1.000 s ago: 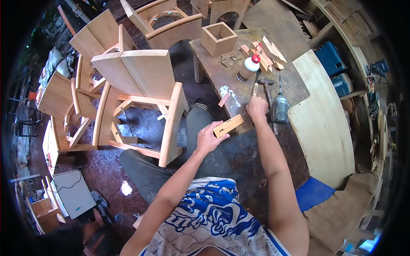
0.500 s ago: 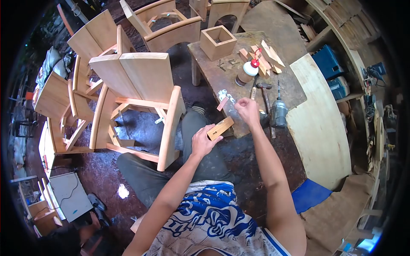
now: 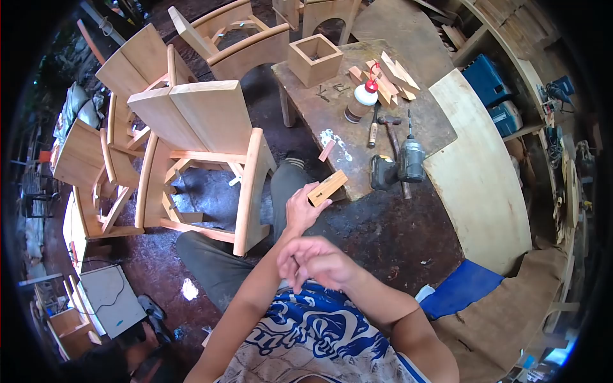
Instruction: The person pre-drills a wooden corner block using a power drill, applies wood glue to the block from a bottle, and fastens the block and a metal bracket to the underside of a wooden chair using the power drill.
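Observation:
My left hand point(image 3: 302, 208) is closed round a small wooden block point(image 3: 328, 187) with a dark slot in its end, beside the table's near corner. My right hand point(image 3: 317, 263) is raised over my left forearm, its fingers curled and partly blurred; whether it holds anything small is unclear. On the low table point(image 3: 306, 108) lie a chisel point(image 3: 373, 132), a hammer point(image 3: 391, 121) and a cordless drill point(image 3: 410, 159). A glue bottle point(image 3: 362, 101) with a red cap stands behind them. White glue point(image 3: 333, 142) is smeared near a thin wood piece point(image 3: 326, 150).
A wooden chair point(image 3: 198, 127) stands at the left, with more chairs behind. A square wooden box point(image 3: 315, 60) and several wood offcuts point(image 3: 386, 80) are on the table. A pale board point(image 3: 479, 172) lies at the right, near a blue sheet point(image 3: 463, 288).
My right hand has left the chisel by the table and come back toward my chest, over my left forearm. My left hand still holds the block, in nearly the same place.

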A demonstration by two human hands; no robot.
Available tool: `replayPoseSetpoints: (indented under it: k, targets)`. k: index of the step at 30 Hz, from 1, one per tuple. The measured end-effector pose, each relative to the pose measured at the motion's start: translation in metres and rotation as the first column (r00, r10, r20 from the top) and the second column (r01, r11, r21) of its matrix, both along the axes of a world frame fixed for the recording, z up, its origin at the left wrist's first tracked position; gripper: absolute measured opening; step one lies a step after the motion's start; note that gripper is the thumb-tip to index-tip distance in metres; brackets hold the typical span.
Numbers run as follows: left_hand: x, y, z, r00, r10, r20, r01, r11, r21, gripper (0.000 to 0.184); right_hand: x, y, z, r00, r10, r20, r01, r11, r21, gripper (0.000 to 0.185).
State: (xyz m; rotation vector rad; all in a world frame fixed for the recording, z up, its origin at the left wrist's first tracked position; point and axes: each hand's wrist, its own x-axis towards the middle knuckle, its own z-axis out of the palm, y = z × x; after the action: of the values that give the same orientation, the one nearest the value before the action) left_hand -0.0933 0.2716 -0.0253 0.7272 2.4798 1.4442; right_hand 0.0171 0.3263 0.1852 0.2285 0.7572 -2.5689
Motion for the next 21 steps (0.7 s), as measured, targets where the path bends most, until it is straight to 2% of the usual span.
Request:
replayPoseSetpoints:
  k: [3,4,6,8,9,11,15,17,21]
  targets:
    - [0.0,0.0,-0.001,1.0,0.001,-0.018,-0.002,1.0,-0.024,0.057,0.021,-0.004,0.0,0.996,0.076,-0.048,-0.081,0.991,-0.107,0.035]
    - [0.0,0.0,-0.001,1.0,0.001,-0.02,-0.002,0.999,-0.032,0.057,0.018,-0.002,0.033,0.971,0.032,-0.235,-0.028,0.999,0.02,0.026]
    - [-0.001,0.001,-0.002,1.0,0.0,-0.023,0.0,0.999,-0.037,0.058,0.021,0.017,0.069,0.887,0.184,-0.423,-0.201,0.98,0.005,0.021]
    - [0.0,0.003,-0.002,0.999,0.001,-0.044,-0.002,1.0,-0.017,0.058,0.009,0.01,0.089,0.623,0.004,-0.782,-0.092,0.993,-0.068,0.014]
    - [0.001,0.003,-0.002,0.999,-0.003,-0.043,0.002,1.0,-0.019,0.058,0.006,0.008,0.092,0.624,0.0,-0.781,-0.088,0.994,-0.07,0.014]
    - [0.001,0.004,-0.002,1.0,-0.002,-0.017,0.002,0.999,-0.043,0.058,0.001,0.007,0.096,0.498,-0.029,-0.867,-0.076,0.994,-0.077,0.026]
    - [0.001,0.004,0.0,1.0,0.002,-0.027,-0.003,0.999,-0.051,0.058,-0.002,0.005,0.099,0.458,-0.118,-0.881,0.011,0.992,-0.127,0.019]
    - [0.0,0.003,0.0,1.0,-0.003,-0.006,0.003,0.999,-0.054,0.058,0.006,0.015,0.103,0.571,-0.219,-0.791,0.221,0.969,-0.109,0.022]
    - [0.0,0.004,-0.001,0.999,-0.018,-0.048,0.015,0.998,-0.053,0.058,0.002,0.031,0.126,0.622,-0.254,-0.741,0.32,0.946,-0.057,0.015]
